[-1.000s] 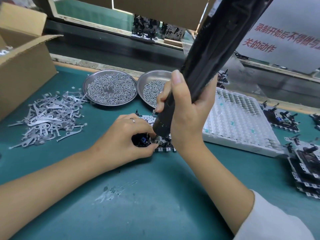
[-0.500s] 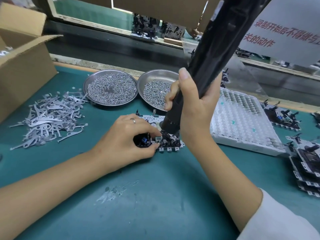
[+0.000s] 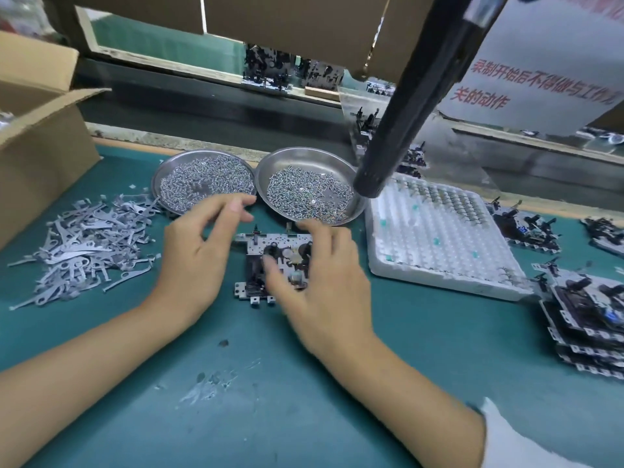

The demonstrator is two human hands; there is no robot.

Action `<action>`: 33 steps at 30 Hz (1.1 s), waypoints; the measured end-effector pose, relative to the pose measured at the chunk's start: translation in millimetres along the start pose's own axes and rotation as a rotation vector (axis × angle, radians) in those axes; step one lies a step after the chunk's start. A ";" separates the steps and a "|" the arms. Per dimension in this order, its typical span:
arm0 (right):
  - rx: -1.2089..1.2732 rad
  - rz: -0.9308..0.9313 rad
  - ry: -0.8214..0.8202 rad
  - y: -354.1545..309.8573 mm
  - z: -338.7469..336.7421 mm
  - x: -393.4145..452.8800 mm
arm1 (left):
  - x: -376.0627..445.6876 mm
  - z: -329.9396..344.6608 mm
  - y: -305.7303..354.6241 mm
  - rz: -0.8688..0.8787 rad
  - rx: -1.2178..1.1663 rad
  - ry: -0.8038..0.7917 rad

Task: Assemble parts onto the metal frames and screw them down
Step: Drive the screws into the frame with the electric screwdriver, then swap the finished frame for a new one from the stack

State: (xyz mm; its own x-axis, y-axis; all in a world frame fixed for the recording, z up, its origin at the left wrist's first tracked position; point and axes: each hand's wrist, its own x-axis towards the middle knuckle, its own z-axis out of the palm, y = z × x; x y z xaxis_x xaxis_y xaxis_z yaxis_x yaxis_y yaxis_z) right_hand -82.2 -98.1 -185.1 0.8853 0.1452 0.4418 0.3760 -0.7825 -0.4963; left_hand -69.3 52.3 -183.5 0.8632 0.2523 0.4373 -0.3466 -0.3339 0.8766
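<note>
A metal frame (image 3: 251, 243) with black parts on it lies flat on the green mat, in front of two screw dishes. My left hand (image 3: 196, 258) hovers just left of the frame with its fingers loosely spread, holding nothing. My right hand (image 3: 324, 285) is blurred and lies over the right half of the frame, fingers spread across its parts. The black electric screwdriver (image 3: 398, 123) hangs free above the right dish, with neither hand on it.
Two steel dishes of screws stand behind the frame, the left dish (image 3: 158, 184) and the right dish (image 3: 297, 155). A pile of flat metal levers (image 3: 77, 244) lies left, beside a cardboard box (image 3: 40, 157). A white tray (image 3: 439, 251) and stacked assembled frames (image 3: 591, 319) are right.
My right hand let go of the screwdriver, which swung up and away, and dropped onto the frame. My left hand released the frame's left part and lifted off with its fingers spread.
</note>
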 end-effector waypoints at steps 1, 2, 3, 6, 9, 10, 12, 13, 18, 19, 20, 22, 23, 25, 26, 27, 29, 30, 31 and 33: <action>-0.081 -0.001 -0.057 -6.4 4.5 1.0 | -0.2 0.7 -0.5 0.004 0.000 0.013; -0.120 0.018 -0.109 -12.3 8.3 3.3 | -0.8 1.3 -0.7 0.015 0.006 0.022; -0.142 0.046 -0.156 -16.3 12.5 7.0 | -1.6 1.9 -0.5 0.030 0.013 0.029; -0.193 0.104 -0.221 -21.4 22.1 18.6 | -3.0 2.6 0.5 0.053 0.027 0.039; -0.185 0.082 -0.229 -23.8 18.8 22.7 | -4.8 1.2 0.3 0.060 0.029 0.044; -0.157 0.061 -0.248 -22.5 13.3 20.2 | -6.2 0.5 0.2 0.066 0.031 0.043; -0.080 0.019 -0.278 -15.4 -4.5 10.7 | -8.5 -0.7 0.5 0.083 0.035 0.037; -0.040 0.005 -0.279 -10.0 -16.7 5.1 | -9.2 -0.6 0.8 0.098 0.047 0.024; 0.024 0.073 -0.166 35.1 -88.6 -1.0 | -13.7 4.1 4.9 0.295 0.227 -0.155; 0.019 0.108 -0.128 48.0 -103.9 5.2 | -15.1 5.5 5.4 0.352 0.266 -0.198; 0.002 0.138 -0.088 61.6 -119.1 13.9 | -16.4 7.2 5.8 0.407 0.303 -0.234; -0.074 0.185 -0.013 93.4 -147.8 38.0 | -18.8 10.6 5.9 0.499 0.368 -0.277; -0.122 0.211 0.016 111.9 -160.2 52.6 | -19.6 12.1 5.7 0.536 0.393 -0.287; -0.213 0.273 0.048 151.8 -179.6 82.6 | -20.6 14.4 5.0 0.585 0.423 -0.298; -0.255 0.304 0.050 171.4 -186.4 96.0 | -20.6 14.9 4.3 0.591 0.431 -0.303; -0.286 0.340 0.044 189.8 -191.5 107.5 | -20.4 15.1 3.6 0.589 0.435 -0.305; -0.300 0.428 0.017 220.3 -197.7 123.5 | -19.5 14.6 2.6 0.567 0.431 -0.303; -0.295 0.470 0.000 231.4 -199.1 127.8 | -19.0 14.3 2.7 0.553 0.425 -0.302; -0.293 0.508 -0.026 240.7 -199.2 130.0 | -18.6 13.9 2.6 0.541 0.419 -0.301; -0.314 0.554 -0.105 254.8 -195.6 129.0 | -18.0 13.7 2.6 0.526 0.417 -0.301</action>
State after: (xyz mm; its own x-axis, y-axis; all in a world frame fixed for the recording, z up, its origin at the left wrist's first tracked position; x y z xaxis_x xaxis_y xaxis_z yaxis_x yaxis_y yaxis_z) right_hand 74.3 -397.2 -108.3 0.9534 -0.2850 0.0993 -0.2283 -0.8960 -0.3808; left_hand -80.8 34.4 -191.9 0.7058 -0.2766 0.6522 -0.6257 -0.6752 0.3908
